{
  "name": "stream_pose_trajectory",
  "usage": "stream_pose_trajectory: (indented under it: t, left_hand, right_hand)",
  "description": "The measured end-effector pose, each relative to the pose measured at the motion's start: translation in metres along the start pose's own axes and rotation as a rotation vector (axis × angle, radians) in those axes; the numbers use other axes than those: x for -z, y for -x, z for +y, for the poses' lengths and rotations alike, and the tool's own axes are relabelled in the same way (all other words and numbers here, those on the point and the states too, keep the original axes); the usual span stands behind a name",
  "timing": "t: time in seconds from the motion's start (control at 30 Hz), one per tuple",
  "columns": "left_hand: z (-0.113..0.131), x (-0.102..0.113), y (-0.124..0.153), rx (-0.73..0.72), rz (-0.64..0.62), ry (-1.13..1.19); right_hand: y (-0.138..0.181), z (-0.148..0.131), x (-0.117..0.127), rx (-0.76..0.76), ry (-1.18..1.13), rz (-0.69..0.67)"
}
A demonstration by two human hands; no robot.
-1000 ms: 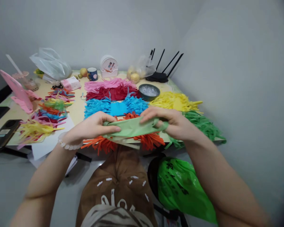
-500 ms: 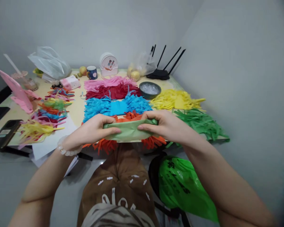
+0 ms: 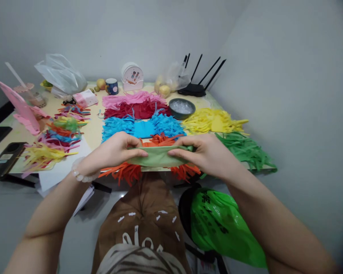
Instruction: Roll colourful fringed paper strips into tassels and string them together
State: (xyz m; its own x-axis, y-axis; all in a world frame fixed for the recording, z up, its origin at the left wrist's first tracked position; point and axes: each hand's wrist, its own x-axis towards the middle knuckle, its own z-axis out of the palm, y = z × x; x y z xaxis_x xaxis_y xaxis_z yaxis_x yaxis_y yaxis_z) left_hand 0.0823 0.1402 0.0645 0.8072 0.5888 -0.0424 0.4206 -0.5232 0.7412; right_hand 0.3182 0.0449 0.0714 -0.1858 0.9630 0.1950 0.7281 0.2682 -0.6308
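Left hand clamped on one end of pale green strip, right hand on other; orange fringe beneath, at table edge.

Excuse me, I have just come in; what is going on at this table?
A person's left hand and right hand grip a pale green piece between them, held over the orange fringe at the near edge of the table. Beyond it lie blue fringe, dark red fringe and pink fringe, one behind another. Yellow fringe and green fringe lie to the right.
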Motion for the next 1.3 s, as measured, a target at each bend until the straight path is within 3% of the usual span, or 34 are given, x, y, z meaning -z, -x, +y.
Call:
stream_pose_trajectory:
  t: [0.27,0.43,0.87,1.03,1.3]
  left_hand:
    - [0.009,0.010,-0.004,-0.007,-0.166,0.020]
    - [0.013,0.013,-0.003,-0.062,-0.227,-0.040]
    - [0.004,0.005,0.001,-0.092,-0.175,-0.144]
    - [0.002,0.006,0.003,-0.089,-0.196,-0.118]
    - [0.004,0.001,0.003,-0.081,-0.125,-0.058]
  right_hand:
    - [0.002,-0.001,0.006,0.011,0.026,-0.063]
    - [-0.002,0.003,0.012,0.011,0.006,-0.200]
    - [-0.009,0.004,0.017,0.000,0.015,-0.229]
    - [-0.009,0.006,0.012,-0.078,0.022,-0.327]
    - [-0.005,0.007,0.014,-0.050,-0.090,-0.274]
